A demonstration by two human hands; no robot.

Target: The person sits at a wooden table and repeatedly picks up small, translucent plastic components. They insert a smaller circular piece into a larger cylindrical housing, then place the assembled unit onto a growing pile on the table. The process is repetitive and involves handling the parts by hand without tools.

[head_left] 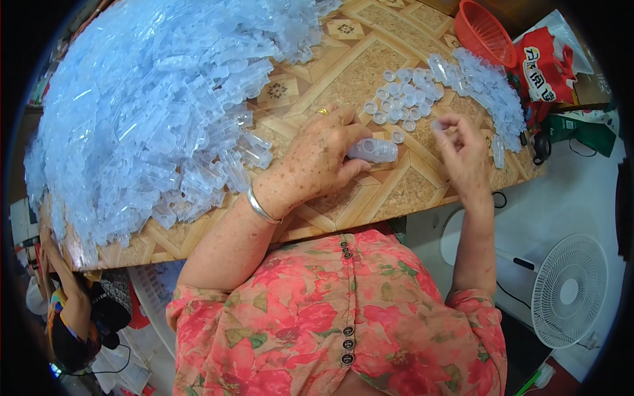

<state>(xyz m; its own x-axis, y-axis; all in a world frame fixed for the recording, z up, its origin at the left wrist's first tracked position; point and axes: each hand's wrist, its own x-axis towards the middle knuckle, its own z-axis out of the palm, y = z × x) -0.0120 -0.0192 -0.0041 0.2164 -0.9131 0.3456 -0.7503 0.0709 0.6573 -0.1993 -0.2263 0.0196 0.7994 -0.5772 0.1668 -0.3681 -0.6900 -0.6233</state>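
Note:
Fingers of my left hand (320, 150) close round a short clear plastic tube (380, 151), which lies on its side just above the patterned tabletop (370, 198). My right hand (465, 155) is raised to the right of it, thumb and forefinger pinching a small clear round cap (436, 125). Between the hands, beside the tube's open-looking end, sits a single loose cap (397, 137). Beyond it several similar caps (409, 96) are spread in a loose cluster. A huge heap of clear plastic tubes (165, 112) covers the table's left side, reaching close to my left wrist.
At the right edge lies a bank of small clear pieces (492, 86), with a red plastic basket (485, 36) and a red bag (545, 66) behind. Black scissor-like handles (541, 146) hang by the edge. A white fan (569, 290) stands lower right. Another person's arm (69, 284) shows far left.

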